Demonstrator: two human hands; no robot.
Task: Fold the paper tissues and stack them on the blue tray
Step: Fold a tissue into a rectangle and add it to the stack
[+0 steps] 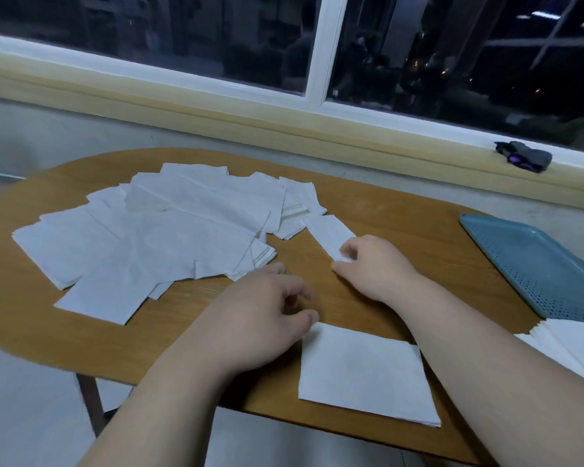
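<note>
Several white paper tissues (155, 237) lie spread in a loose fan over the left half of the wooden table (418, 224). A narrow folded tissue (329, 232) lies mid-table, and my right hand (371, 264) pinches its near end. My left hand (263, 318) hovers low, its fingers loosely curled, the thumb tip touching the far left corner of a flat rectangular tissue (364, 372) at the table's near edge. The blue perforated tray (533, 261) sits at the right with nothing on it.
A stack of white tissues (573, 348) lies at the right edge, near the tray. A dark object with purple parts (523, 156) rests on the window sill. The table's near edge runs under my forearms, with pale floor below.
</note>
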